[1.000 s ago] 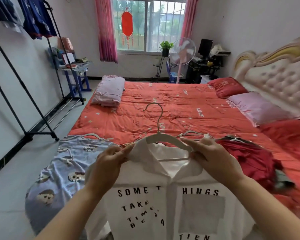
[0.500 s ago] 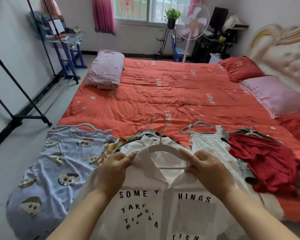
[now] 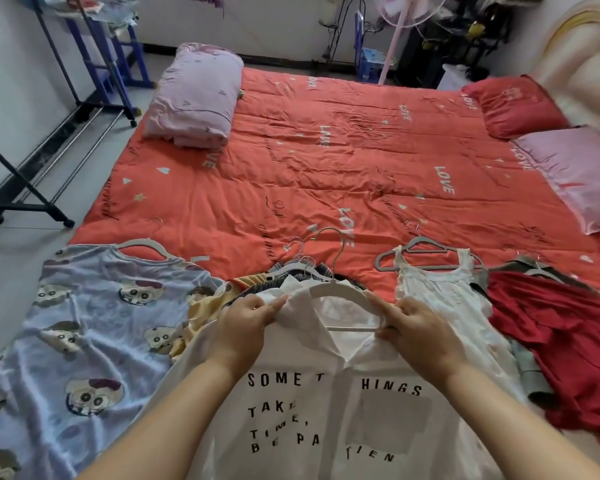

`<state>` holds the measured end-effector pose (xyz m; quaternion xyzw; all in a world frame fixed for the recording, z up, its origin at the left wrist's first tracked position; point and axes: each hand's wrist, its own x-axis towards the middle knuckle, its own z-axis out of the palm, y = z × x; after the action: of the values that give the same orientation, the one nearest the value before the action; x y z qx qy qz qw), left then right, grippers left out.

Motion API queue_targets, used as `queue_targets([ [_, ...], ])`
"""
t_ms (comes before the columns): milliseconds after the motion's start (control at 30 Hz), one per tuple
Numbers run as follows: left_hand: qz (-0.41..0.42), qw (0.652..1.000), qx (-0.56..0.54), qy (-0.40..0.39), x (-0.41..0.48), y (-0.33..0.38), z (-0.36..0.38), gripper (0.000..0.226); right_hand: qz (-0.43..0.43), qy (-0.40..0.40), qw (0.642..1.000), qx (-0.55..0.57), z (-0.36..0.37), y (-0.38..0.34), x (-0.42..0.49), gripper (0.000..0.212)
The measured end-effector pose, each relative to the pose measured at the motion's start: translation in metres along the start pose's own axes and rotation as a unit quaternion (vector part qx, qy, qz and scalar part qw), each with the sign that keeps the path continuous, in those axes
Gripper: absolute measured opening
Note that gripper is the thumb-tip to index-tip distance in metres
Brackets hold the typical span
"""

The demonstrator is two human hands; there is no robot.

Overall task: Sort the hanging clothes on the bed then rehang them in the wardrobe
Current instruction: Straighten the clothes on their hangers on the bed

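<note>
Both hands are holding a white printed shirt on its white hanger at the near edge of the bed. The left hand is pinching the shirt's shoulder fabric with curled fingers, and the right hand is gripping the hanger's end together with the cloth. The shirt is lying over a pile of hangered clothes, between a blue cartoon-print top and a white sleeveless top, with a red garment farther right.

Left forearm enters from 7 o'clock, right from 5. Left hand, right hand knuckles up, fingers pinching white shirt.
</note>
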<state>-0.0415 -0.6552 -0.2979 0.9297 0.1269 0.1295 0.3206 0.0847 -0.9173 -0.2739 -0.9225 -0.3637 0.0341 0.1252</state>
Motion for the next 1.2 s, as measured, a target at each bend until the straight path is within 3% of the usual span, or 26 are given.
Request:
queue_targets([
  [67,-0.052,0.999,-0.010,-0.013,0.018,-0.011,0.016,0.036,0.011,-0.014,1.000,0.010,0.015,0.014,0.021,0.075],
  [133,-0.117,0.992,-0.030,-0.033,0.033,-0.020,0.030,0.065,0.022,-0.027,0.999,0.024,0.035,0.029,0.038,0.073],
  [167,-0.127,0.991,-0.022,-0.041,0.041,-0.027,0.039,0.066,0.027,-0.035,0.999,0.030,0.044,0.035,0.048,0.073],
  [267,-0.091,0.992,0.067,-0.057,0.061,-0.050,0.065,0.030,0.046,-0.067,0.996,0.035,0.075,0.055,0.077,0.075],
  [367,-0.063,0.989,0.101,-0.091,0.080,-0.078,0.093,0.046,0.049,-0.098,0.994,0.021,0.105,0.070,0.103,0.072],
  [533,-0.048,0.987,0.135,-0.080,0.104,-0.111,0.136,0.043,0.048,-0.127,0.990,-0.028,0.151,0.085,0.136,0.074],
  [633,-0.140,0.956,0.189,-0.177,0.105,-0.115,0.164,0.052,0.041,-0.132,0.990,-0.037,0.188,0.094,0.142,0.072],
  [733,-0.200,0.900,0.226,-0.314,0.098,-0.111,0.184,0.063,0.065,-0.241,0.967,-0.058,0.216,0.099,0.136,0.059],
  [800,-0.205,0.884,0.237,-0.348,0.095,-0.110,0.194,0.071,0.071,-0.267,0.960,-0.052,0.225,0.101,0.133,0.058],
  [1000,-0.210,0.877,0.261,-0.344,0.099,-0.098,0.190,0.073,0.069,-0.278,0.957,-0.038,0.209,0.099,0.133,0.061],
  [1200,-0.159,0.928,0.225,-0.249,0.101,-0.045,0.168,0.060,0.062,-0.196,0.979,0.008,0.156,0.096,0.109,0.057],
])
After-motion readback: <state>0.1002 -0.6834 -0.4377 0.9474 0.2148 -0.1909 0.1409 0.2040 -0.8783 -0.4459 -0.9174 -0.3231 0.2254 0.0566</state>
